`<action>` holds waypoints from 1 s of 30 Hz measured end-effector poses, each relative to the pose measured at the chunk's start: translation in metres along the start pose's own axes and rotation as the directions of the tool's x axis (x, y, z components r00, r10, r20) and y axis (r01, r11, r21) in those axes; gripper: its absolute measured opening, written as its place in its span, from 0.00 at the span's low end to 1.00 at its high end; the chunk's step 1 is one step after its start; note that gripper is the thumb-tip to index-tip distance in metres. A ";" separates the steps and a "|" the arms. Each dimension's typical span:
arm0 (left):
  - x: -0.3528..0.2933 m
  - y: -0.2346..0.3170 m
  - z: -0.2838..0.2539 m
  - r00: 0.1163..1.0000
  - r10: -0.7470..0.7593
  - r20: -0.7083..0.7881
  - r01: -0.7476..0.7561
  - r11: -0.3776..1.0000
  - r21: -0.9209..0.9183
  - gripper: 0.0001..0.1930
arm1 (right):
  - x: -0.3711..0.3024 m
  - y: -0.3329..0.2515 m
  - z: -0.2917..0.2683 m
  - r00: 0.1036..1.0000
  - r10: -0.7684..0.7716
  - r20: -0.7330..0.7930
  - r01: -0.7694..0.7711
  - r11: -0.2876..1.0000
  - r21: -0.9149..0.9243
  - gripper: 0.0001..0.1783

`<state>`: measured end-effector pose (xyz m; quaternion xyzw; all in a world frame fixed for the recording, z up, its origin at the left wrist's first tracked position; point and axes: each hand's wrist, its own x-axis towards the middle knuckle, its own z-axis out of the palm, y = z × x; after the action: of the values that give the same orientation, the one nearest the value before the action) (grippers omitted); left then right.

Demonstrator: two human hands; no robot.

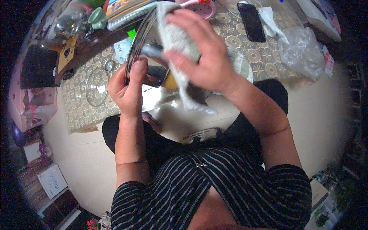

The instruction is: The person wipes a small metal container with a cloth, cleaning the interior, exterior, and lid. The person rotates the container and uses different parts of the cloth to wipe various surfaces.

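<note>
Steel pot lid (143,42) gripped in left hand (128,90), grey cloth (180,50) clutched in right hand (205,53), clear plastic bag (303,51) beyond.

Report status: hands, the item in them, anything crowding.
Left hand grips steel pot by its rim. Right hand presses grey cloth into pot. Glass lid on patterned table, apart.

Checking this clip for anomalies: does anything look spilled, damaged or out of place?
Nothing stands out. The left hand holds a shiny metal pot by its rim, tilted on its side, while the right hand presses a grey cloth into it. No spill or damage is visible.
</note>
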<state>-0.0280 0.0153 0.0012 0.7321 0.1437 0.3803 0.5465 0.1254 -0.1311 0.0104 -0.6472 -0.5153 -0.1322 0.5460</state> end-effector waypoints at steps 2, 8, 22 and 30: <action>0.001 -0.002 0.007 0.999 -0.027 -0.042 0.028 0.999 0.020 0.10 | -0.009 -0.016 0.005 0.987 -0.120 0.105 0.136 0.978 -0.156 0.36; 0.004 -0.001 0.007 1.000 -0.014 0.012 0.014 0.998 0.062 0.10 | -0.011 -0.019 0.016 0.970 -0.237 0.050 0.242 0.950 -0.197 0.33; -0.005 0.004 0.016 0.991 -0.066 -0.113 0.011 0.902 -0.431 0.17 | 0.004 0.038 0.005 0.579 0.746 0.329 -0.542 0.050 0.839 0.24; -0.018 -0.012 0.017 0.938 0.335 -0.090 -0.333 0.942 0.040 0.15 | -0.044 0.039 0.018 0.306 0.625 0.718 -0.579 -0.477 0.661 0.41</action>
<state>-0.0258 -0.0032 -0.0191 0.7334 0.0478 0.5003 0.4578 0.1307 -0.1344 -0.0504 -0.2899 0.0452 0.5647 0.7714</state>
